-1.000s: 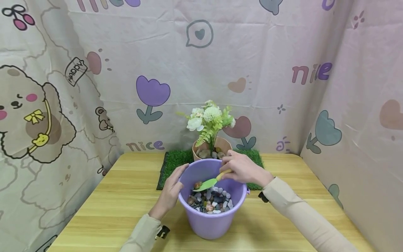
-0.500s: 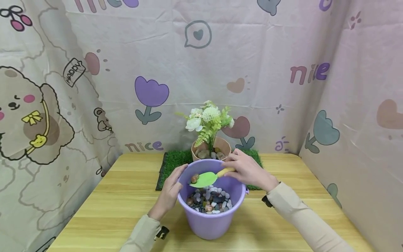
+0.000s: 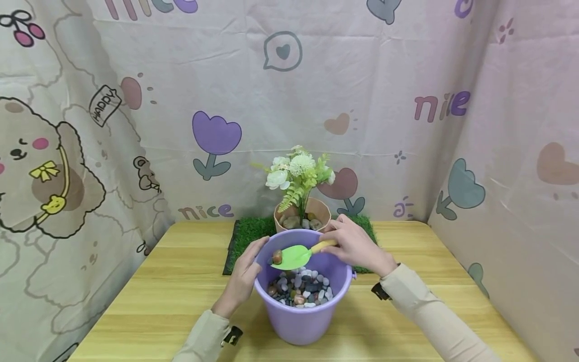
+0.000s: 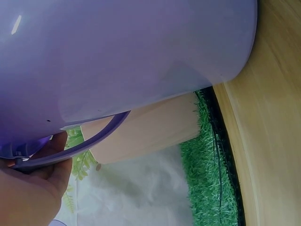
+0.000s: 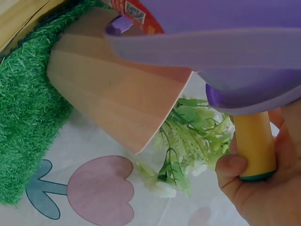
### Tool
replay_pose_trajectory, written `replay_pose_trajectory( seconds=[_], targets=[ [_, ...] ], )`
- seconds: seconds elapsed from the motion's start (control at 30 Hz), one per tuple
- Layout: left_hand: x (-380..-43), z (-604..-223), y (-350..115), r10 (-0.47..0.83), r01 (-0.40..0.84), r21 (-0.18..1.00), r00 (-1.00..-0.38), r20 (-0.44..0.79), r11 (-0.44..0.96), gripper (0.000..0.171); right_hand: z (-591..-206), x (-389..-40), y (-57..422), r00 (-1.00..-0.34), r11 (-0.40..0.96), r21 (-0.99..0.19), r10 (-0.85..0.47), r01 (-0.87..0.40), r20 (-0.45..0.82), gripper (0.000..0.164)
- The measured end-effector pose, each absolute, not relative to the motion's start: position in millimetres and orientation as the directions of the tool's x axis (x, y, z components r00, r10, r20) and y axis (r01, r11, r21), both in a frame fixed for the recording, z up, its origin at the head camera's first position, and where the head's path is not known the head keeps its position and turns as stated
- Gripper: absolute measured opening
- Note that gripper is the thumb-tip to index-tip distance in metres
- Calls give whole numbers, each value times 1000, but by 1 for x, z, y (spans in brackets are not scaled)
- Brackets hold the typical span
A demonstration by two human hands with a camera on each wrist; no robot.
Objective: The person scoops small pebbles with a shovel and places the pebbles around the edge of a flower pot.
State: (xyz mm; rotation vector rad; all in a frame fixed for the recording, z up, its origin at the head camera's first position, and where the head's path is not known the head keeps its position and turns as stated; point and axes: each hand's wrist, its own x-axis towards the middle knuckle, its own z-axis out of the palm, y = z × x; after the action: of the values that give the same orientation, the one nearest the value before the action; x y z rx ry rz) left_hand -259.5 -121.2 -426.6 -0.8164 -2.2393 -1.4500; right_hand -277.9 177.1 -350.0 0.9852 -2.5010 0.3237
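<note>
A light-purple bucket point(image 3: 302, 322) stands on the table, its bottom covered with mixed pebbles point(image 3: 307, 289). My left hand point(image 3: 242, 276) grips its left rim; in the left wrist view, the fingers also lie around the bucket's purple handle point(image 4: 89, 143). In my right hand point(image 3: 355, 246) is a small garden trowel point(image 3: 294, 257), pinched by its yellow handle point(image 5: 255, 146). The green blade points left, above the pebbles and within the bucket's mouth. A reddish-brown stone point(image 3: 277, 256) sits at the blade's tip, with a darker pebble beside it.
Right behind the bucket, a pinkish flowerpot point(image 3: 280, 221) with larger stones and white artificial flowers point(image 3: 300, 166) stands on a green turf mat point(image 3: 253, 231). The wooden table point(image 3: 181, 281) is enclosed by a printed curtain point(image 3: 380, 65) at the back and sides.
My right hand has raised the trowel off the pebbles and brought its blade closer to level, carrying the reddish-brown stone upward. The left hand keeps its place on the rim.
</note>
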Motion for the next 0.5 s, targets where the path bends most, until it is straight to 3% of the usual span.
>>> replay_pose_trajectory(
  seconds=[0.5],
  targets=[
    [-257,-422,-121,272,605,724,-796,541,332,67,-352,-278,179,-689,734,-122,-550,-669,472,21]
  ],
)
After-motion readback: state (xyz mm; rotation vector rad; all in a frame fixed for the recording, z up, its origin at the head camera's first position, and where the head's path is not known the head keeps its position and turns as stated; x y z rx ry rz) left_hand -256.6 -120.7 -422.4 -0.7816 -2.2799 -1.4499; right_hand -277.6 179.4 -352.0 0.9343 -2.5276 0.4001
